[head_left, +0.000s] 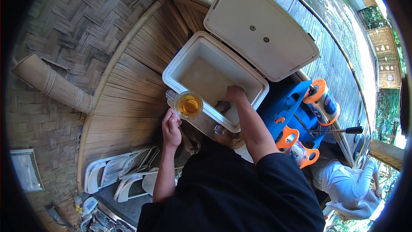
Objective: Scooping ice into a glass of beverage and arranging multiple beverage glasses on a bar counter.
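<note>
My left hand (171, 129) holds a clear glass mug of amber drink (189, 105) by its handle, just at the near rim of an open white cooler box (174, 68). My right hand (234, 94) reaches down inside the cooler and is closed on a small dark scoop (222, 105) near the ice at the bottom. The cooler's white lid (262, 28) stands swung open behind it.
A blue machine with orange rollers (300, 116) sits right of the cooler, a black-handled lever (349, 130) beside it. A person in white (347, 182) is at lower right. Folded white chairs (116, 174) lie at lower left. Woven bamboo walls surround the cooler.
</note>
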The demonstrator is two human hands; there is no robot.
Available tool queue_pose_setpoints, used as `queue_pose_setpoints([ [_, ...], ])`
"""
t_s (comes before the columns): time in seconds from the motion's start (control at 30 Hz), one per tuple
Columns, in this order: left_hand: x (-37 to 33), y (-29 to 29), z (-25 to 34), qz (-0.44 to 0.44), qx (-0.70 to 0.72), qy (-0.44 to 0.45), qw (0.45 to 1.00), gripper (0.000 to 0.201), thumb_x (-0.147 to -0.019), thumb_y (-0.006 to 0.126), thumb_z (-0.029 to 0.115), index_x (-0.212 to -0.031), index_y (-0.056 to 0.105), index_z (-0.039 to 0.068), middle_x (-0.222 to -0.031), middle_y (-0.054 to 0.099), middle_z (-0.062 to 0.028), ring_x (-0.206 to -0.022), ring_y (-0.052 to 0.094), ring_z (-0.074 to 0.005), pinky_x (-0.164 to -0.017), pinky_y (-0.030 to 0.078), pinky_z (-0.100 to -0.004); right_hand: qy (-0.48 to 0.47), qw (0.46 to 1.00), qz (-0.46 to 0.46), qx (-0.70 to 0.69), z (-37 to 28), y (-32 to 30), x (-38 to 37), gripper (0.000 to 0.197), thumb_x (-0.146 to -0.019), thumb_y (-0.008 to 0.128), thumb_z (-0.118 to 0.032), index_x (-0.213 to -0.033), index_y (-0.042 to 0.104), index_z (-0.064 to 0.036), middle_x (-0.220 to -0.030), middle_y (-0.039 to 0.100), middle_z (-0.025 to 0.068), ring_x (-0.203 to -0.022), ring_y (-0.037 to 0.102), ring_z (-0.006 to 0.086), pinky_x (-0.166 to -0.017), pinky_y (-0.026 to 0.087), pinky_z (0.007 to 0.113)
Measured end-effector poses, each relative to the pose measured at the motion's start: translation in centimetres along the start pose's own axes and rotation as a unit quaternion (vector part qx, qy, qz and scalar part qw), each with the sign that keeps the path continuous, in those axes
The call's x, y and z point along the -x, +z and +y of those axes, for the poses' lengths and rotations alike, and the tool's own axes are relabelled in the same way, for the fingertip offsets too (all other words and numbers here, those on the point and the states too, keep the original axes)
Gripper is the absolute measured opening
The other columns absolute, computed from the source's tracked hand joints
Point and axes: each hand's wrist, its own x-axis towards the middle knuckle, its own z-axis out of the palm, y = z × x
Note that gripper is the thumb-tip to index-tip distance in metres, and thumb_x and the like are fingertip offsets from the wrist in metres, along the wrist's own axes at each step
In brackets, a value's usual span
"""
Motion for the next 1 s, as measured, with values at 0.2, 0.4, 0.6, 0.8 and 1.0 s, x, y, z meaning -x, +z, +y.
queue_pose_setpoints([
  [0.2, 0.0, 0.4, 0.1, -0.005, 0.0, -0.001, 1.0, 0.017, -0.099, 0.038, 0.014, -0.082, 0.04, 0.012, -0.076, 0.035, 0.0046, -0.065, 0.032, -0.0046, -0.058, 0.03, -0.0235, 0.015, 0.997, 0.011, 0.079, 0.6, 2.9, -1.8, 0.028, -0.093, 0.06, -0.019, -0.114, 0.078, -0.0117, -0.12, 0.076, 0.0128, -0.113, 0.073, 0.0303, -0.092, 0.056, 0.048],
  [0.4, 0.7, -0.8, -0.1, 0.015, -0.014, 0.001, 1.0, 0.016, -0.099, 0.038, 0.014, -0.083, 0.04, 0.012, -0.077, 0.035, 0.0048, -0.066, 0.032, -0.0044, -0.058, 0.029, -0.0232, 0.01, 0.991, -0.054, 0.119, -3.1, 1.7, -0.2, 0.033, -0.094, 0.058, -0.023, -0.119, 0.076, -0.0147, -0.128, 0.073, 0.011, -0.119, 0.07, 0.0269, -0.103, 0.047, 0.047],
  [0.6, 0.6, -0.3, -0.2, 0.006, 0.003, 0.0, 1.0, 0.017, -0.099, 0.039, 0.014, -0.082, 0.04, 0.013, -0.076, 0.035, 0.0049, -0.066, 0.031, -0.0045, -0.059, 0.028, -0.0233, -0.045, 0.991, 0.028, 0.124, -1.6, -0.3, 0.6, 0.038, -0.094, 0.05, -0.033, -0.114, 0.078, -0.0157, -0.123, 0.075, 0.0105, -0.111, 0.072, 0.0264, -0.108, 0.04, 0.047],
  [0.8, 0.5, -0.6, -0.6, 0.0, 0.0, 0.016, 1.0, 0.017, -0.099, 0.04, 0.015, -0.083, 0.04, 0.013, -0.076, 0.035, 0.0055, -0.066, 0.031, -0.0043, -0.058, 0.028, -0.0231, -0.103, 0.982, 0.157, 0.027, -1.3, -4.1, 1.7, 0.039, -0.092, 0.047, -0.035, -0.097, 0.081, -0.0161, -0.093, 0.078, 0.0127, -0.094, 0.073, 0.0313, -0.105, 0.041, 0.049],
  [1.0, 0.4, -1.2, -0.4, -0.001, 0.0, 0.044, 0.999, 0.021, -0.102, 0.041, 0.016, -0.082, 0.04, 0.012, -0.076, 0.036, 0.0056, -0.066, 0.032, -0.0044, -0.058, 0.028, -0.0239, -0.171, 0.957, 0.232, -0.041, -2.0, -7.4, 3.9, 0.041, -0.092, 0.049, -0.042, -0.094, 0.08, -0.0162, -0.087, 0.077, 0.0134, -0.086, 0.072, 0.0366, -0.095, 0.048, 0.049],
])
